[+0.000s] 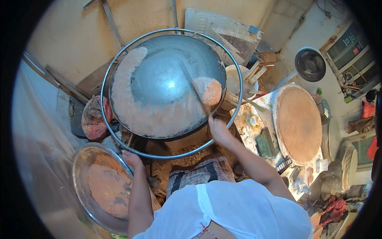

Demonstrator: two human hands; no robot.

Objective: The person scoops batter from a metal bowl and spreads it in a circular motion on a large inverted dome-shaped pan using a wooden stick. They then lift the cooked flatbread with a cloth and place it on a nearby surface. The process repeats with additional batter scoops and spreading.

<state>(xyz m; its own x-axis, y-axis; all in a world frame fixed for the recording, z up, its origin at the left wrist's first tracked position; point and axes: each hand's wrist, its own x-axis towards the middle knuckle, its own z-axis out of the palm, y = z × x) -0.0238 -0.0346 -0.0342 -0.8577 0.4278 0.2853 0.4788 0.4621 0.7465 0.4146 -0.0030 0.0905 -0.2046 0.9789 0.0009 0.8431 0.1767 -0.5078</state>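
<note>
My right hand [218, 129] is closed around the near end of a thin stick [199, 97]. The stick slants up and left across a big round metal pan [159, 75] and is blurred toward its far end. Pinkish powder [155, 119] coats the pan's left and near sides. At the pan's right side sits a rounded pink mound [211, 91], just beside the stick. A shiny tubular metal ring [175, 156] encircles the pan. My left hand [132, 159] is closed at the ring's lower left, its fingertips partly hidden.
A wide metal basin [81, 187] of pinkish powder stands by my left forearm. At right, a large round tray [297, 123] of brown powder rests on a cluttered white table [254, 119]. A fan [310, 63] stands behind it. A red sack [93, 119] lies left of the ring.
</note>
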